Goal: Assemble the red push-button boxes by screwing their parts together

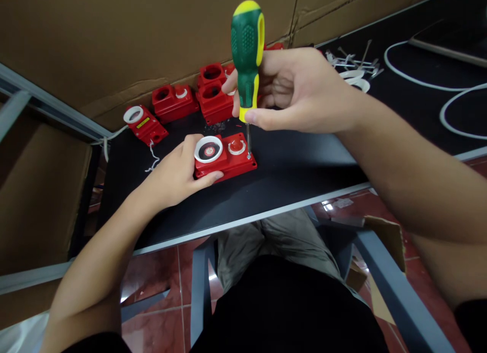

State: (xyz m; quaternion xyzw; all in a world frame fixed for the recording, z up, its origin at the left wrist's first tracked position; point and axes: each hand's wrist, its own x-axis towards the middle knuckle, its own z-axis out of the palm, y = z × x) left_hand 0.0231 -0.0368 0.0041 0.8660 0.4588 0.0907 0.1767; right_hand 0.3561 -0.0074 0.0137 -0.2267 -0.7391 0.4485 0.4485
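A red alarm unit (224, 166) with a white-ringed round opening and a small red dome lies on the black tabletop. My left hand (180, 168) grips its left end, thumb along the near side and fingers behind. Above the unit's right end, my right hand (292, 92) pinches a green and yellow screwdriver (248, 54) low on its handle. The screwdriver stands nearly upright, its shaft reaching down to a small silver screw (249, 155) at the unit's right corner. Part of the right hand's fingers is hidden behind the handle.
Several red housings (175, 103) stand along the cardboard wall (152, 33) at the back. One red unit (144, 125) with trailing white wires is at the left. White rings (359, 81), thin metal pieces (353, 61) and a white cable (414, 79) lie at the right.
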